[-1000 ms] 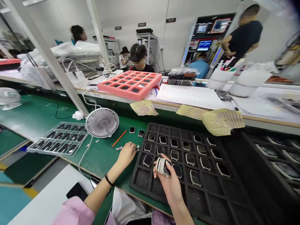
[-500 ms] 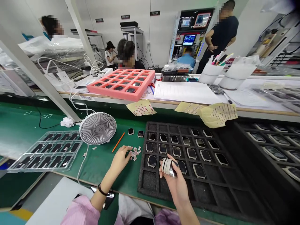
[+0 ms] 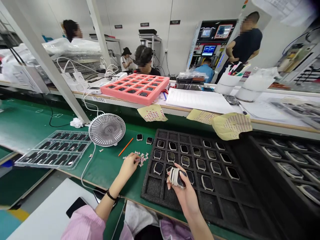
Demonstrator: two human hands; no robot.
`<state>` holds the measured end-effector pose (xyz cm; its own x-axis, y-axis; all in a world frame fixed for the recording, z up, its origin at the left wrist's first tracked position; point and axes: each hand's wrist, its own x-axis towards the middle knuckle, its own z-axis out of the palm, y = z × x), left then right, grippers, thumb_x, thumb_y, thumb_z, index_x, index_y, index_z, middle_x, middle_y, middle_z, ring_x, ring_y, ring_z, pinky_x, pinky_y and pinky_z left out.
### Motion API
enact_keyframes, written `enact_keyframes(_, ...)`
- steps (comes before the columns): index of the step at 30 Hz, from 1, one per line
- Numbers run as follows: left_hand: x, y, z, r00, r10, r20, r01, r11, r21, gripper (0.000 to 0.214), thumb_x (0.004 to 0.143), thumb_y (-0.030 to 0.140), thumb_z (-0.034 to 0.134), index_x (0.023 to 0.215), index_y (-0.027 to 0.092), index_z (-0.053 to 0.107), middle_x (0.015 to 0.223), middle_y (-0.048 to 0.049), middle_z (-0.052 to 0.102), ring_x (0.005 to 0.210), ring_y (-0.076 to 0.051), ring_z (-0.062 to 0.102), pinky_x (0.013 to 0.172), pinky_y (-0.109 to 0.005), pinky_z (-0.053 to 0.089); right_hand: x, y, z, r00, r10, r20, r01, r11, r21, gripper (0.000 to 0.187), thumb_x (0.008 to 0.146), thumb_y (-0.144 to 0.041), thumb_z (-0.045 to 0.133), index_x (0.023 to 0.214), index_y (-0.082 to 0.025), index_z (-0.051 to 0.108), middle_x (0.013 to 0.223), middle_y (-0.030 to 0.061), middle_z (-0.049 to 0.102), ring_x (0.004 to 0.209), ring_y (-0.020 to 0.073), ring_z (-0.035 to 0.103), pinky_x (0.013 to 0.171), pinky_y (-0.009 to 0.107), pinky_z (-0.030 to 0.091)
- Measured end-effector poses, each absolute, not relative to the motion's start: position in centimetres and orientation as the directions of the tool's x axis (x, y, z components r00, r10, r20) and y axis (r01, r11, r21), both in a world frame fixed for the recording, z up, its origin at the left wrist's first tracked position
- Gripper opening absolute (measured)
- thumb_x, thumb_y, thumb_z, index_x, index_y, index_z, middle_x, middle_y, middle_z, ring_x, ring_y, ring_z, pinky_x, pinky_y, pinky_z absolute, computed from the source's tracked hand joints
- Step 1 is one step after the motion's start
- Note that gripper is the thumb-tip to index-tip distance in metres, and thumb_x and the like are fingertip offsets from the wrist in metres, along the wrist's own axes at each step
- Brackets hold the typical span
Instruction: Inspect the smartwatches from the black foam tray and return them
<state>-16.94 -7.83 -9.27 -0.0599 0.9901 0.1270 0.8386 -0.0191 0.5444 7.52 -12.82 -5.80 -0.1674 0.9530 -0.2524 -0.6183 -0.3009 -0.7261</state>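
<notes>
One white-banded smartwatch (image 3: 176, 177) gripped in right hand (image 3: 183, 190); left hand (image 3: 128, 168) at small scraps (image 3: 141, 159).

A black foam tray (image 3: 152, 190), rough and matt, holds metal-rimmed watch bodies (image 3: 158, 168) with glossy glass faces. Beside it lies a smooth green rubber bench mat (image 3: 100, 173); farther off, a pink foam tray (image 3: 110, 90) looks matt.

Desk fan (image 3: 107, 130) left of the foam tray (image 3: 152, 190)

Behind the green-topped table (image 3: 35, 115), white panel walls (image 3: 130, 20) rise under bright, even light, white posts (image 3: 48, 66) stand along its edge, and teal floor (image 3: 15, 215) with a yellow stripe shows beside it.
</notes>
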Motion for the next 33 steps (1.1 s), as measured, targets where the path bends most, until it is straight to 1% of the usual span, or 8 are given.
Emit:
enact_keyframes(4,-16.9,-7.9,-9.5,-0.126,0.984,0.127,0.828,0.034,0.560,0.015,0.077,0.009,0.054,0.081,0.018,0.066,0.086,-0.0056,0.067,0.071,-0.016,0.065,0.066,-0.026,0.052,8.1,-12.6,-5.6,-0.181,0.955,-0.235,-0.620,-0.296,-0.726,0.038,0.086,-0.042,0.058,0.119,-0.024,0.055,0.087,0.0051,0.066,0.068,0.0197,0.059,0.060,0.035,0.045)
enact_keyframes(9,-16.7,-8.2,-9.8,-0.203,0.970,0.134,0.828,0.097,0.552,0.008,0.078,0.017,0.057,0.081,0.016,0.065,0.084,-0.0070,0.068,0.070,-0.019,0.066,0.067,-0.029,0.052,8.2,-12.6,-5.2,-0.192,0.956,-0.221,-0.646,-0.292,-0.705,0.037,0.085,-0.040,0.057,0.118,-0.023,0.057,0.087,0.0048,0.066,0.068,0.0189,0.059,0.060,0.034,0.046)
enact_keyframes(19,-16.6,-9.0,-9.4,-0.179,0.939,0.295,0.865,0.007,0.502,0.024,0.088,0.023,0.044,0.087,0.020,0.068,0.091,-0.0073,0.069,0.082,-0.022,0.066,0.072,-0.032,0.052,8.2,-11.6,-5.3,-0.218,0.951,-0.218,-0.697,-0.308,-0.648,0.036,0.084,-0.041,0.057,0.114,-0.021,0.059,0.083,0.0058,0.067,0.068,0.0202,0.061,0.060,0.034,0.045)
enact_keyframes(22,-15.4,-9.8,-7.7,-0.128,0.928,0.351,0.792,-0.117,0.599,0.029,0.092,0.025,0.040,0.103,0.021,0.067,0.095,-0.0065,0.065,0.077,-0.018,0.066,0.072,-0.030,0.053,8.2,-11.3,-4.9,-0.236,0.945,-0.227,-0.713,-0.327,-0.620,0.034,0.085,-0.039,0.057,0.113,-0.021,0.060,0.084,0.0063,0.068,0.068,0.0199,0.060,0.059,0.034,0.044)
enact_keyframes(24,-14.0,-10.4,-6.1,-0.044,0.928,0.369,0.706,-0.232,0.669,0.030,0.095,0.025,0.039,0.114,0.021,0.062,0.098,-0.0057,0.064,0.073,-0.014,0.066,0.073,-0.028,0.054,8.0,-11.1,-4.6,-0.272,0.933,-0.235,-0.711,-0.359,-0.604,0.035,0.084,-0.040,0.056,0.112,-0.020,0.061,0.083,0.0069,0.068,0.065,0.0195,0.059,0.057,0.033,0.042)
enact_keyframes(26,-12.3,-10.9,-4.7,0.064,0.905,0.420,0.634,-0.362,0.684,0.029,0.095,0.022,0.043,0.120,0.021,0.059,0.096,-0.0047,0.066,0.075,-0.013,0.066,0.076,-0.028,0.055,7.7,-11.0,-4.4,-0.314,0.919,-0.239,-0.705,-0.394,-0.589,0.036,0.083,-0.041,0.056,0.111,-0.019,0.062,0.083,0.0074,0.068,0.061,0.0189,0.057,0.055,0.032,0.041)
enact_keyframes(30,-10.1,-11.0,-3.4,0.250,0.753,0.609,0.527,-0.633,0.567,0.023,0.091,0.014,0.055,0.111,0.021,0.063,0.094,-0.0043,0.071,0.084,-0.014,0.067,0.077,-0.025,0.055,7.2,-10.8,-3.9,-0.343,0.909,-0.235,-0.723,-0.415,-0.552,0.034,0.083,-0.037,0.057,0.112,-0.020,0.061,0.084,0.0061,0.068,0.061,0.0181,0.058,0.054,0.031,0.041)
enact_keyframes(33,-9.6,-10.7,-3.4,0.322,0.625,0.711,0.507,-0.748,0.428,0.021,0.090,0.009,0.054,0.104,0.020,0.065,0.092,-0.0052,0.070,0.087,-0.015,0.065,0.078,-0.027,0.054,7.2,-10.8,-3.6,-0.335,0.914,-0.227,-0.740,-0.405,-0.537,0.033,0.083,-0.034,0.058,0.114,-0.020,0.060,0.087,0.0055,0.068,0.062,0.0180,0.060,0.056,0.031,0.043)
